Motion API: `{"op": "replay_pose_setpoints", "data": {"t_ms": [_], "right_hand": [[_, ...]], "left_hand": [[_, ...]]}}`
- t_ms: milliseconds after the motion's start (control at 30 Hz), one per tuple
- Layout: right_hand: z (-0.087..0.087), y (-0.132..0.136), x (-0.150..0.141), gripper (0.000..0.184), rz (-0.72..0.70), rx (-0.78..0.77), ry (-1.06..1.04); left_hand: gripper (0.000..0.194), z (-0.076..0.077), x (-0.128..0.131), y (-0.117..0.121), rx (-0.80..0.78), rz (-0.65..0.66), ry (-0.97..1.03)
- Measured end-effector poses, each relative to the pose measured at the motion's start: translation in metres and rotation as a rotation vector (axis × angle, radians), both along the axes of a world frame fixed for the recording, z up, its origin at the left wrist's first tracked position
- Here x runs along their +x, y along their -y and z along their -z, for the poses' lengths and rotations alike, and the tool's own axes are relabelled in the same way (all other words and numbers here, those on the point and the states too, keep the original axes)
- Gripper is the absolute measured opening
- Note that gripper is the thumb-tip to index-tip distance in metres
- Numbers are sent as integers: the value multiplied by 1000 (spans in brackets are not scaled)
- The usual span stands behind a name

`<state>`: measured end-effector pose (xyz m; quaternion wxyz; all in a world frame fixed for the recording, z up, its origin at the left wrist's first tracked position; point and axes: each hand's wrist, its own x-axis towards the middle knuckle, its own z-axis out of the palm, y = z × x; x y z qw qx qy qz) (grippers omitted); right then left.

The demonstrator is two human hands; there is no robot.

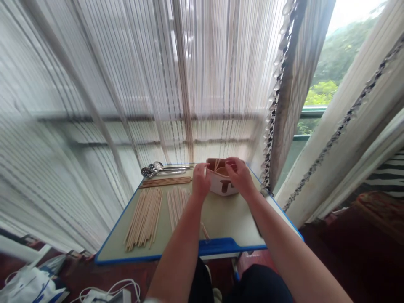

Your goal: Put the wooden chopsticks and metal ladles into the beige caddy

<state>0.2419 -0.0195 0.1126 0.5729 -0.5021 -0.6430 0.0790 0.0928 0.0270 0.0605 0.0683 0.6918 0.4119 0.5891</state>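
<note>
A white holder with a brown rim (221, 185) stands at the far right of a small blue-edged table (227, 219). My left hand (200, 181) is closed against its left side, gripping it. My right hand (237, 173) curls over its top rim, fingers bent; a few light sticks show inside the holder. Rows of light wooden chopsticks (144, 219) lie on the table's left half, and more chopsticks (177, 203) lie partly under my left forearm. A darker bundle of chopsticks (166, 182) lies crosswise behind them.
Metal slotted spoons (158, 169) lie at the table's far edge. Sheer striped curtains (142, 84) hang just behind the table, with a window to the right. A white bag (28, 286) and white cables (107, 292) lie on the floor at the left.
</note>
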Motion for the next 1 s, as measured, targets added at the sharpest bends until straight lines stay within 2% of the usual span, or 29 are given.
{"op": "replay_pose_setpoints", "data": {"t_ms": [133,233,367,467,600,733,867,933,1000], "right_hand": [[3,21,-5,24,-8,-2,8],[3,33,-11,25,-47,-26,28],[-1,41,-19,25,-102,-38,47],[-2,43,-31,26,-123,-30,34],[8,47,-68,27,-238,-41,27],[27,51,-122,26,-366,-92,20],[41,49,-164,29,-453,-147,0],[47,46,-178,31,-460,-177,-20],[53,44,-189,30,-469,-197,-17]], "left_hand": [[19,-19,-16,-2,-120,74,287],[17,-40,-24,5,-118,48,435],[14,-66,-32,29,-32,-20,460],[17,-70,-50,49,3,-51,388],[16,-55,-100,69,2,-235,180],[17,-23,-158,88,-98,-508,-57],[23,17,-207,112,-344,-781,-227],[23,34,-227,121,-510,-824,-230],[25,47,-242,125,-628,-800,-222]]}}
